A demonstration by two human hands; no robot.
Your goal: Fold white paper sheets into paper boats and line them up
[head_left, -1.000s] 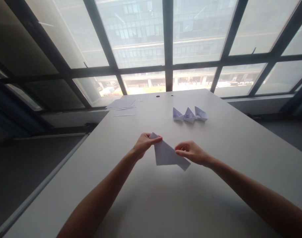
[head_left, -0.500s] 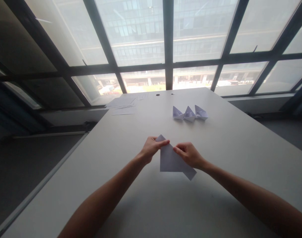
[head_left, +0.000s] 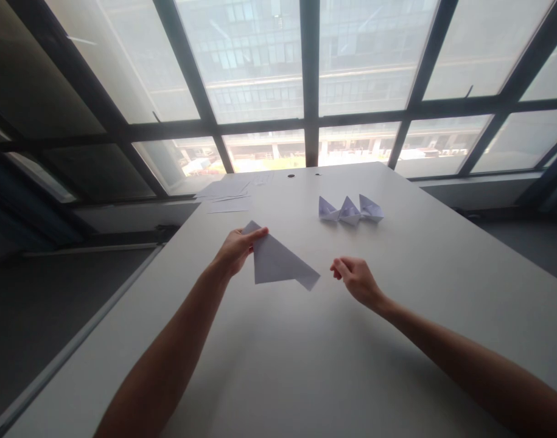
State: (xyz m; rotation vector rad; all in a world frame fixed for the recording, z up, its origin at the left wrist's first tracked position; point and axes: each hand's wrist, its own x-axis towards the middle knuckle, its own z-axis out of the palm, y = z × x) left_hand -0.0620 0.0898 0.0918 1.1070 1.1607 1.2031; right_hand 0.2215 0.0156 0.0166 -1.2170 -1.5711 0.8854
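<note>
My left hand (head_left: 235,249) pinches the top corner of a folded white paper sheet (head_left: 278,263), a triangle with a small flap at its lower right, held just above the white table (head_left: 305,365). My right hand (head_left: 355,280) hovers to the right of the paper, apart from it, fingers loosely curled with nothing in them. Three folded paper boats (head_left: 350,210) stand in a row farther back on the table, right of centre.
Several loose white sheets (head_left: 226,194) lie at the table's far left corner. Two small round holes (head_left: 291,176) sit near the far edge. Large windows with dark frames rise behind. The table's left edge drops to a dark floor.
My right hand has let go of the folded paper and drawn to the right. My left hand has carried the paper to the left and slightly farther away.
</note>
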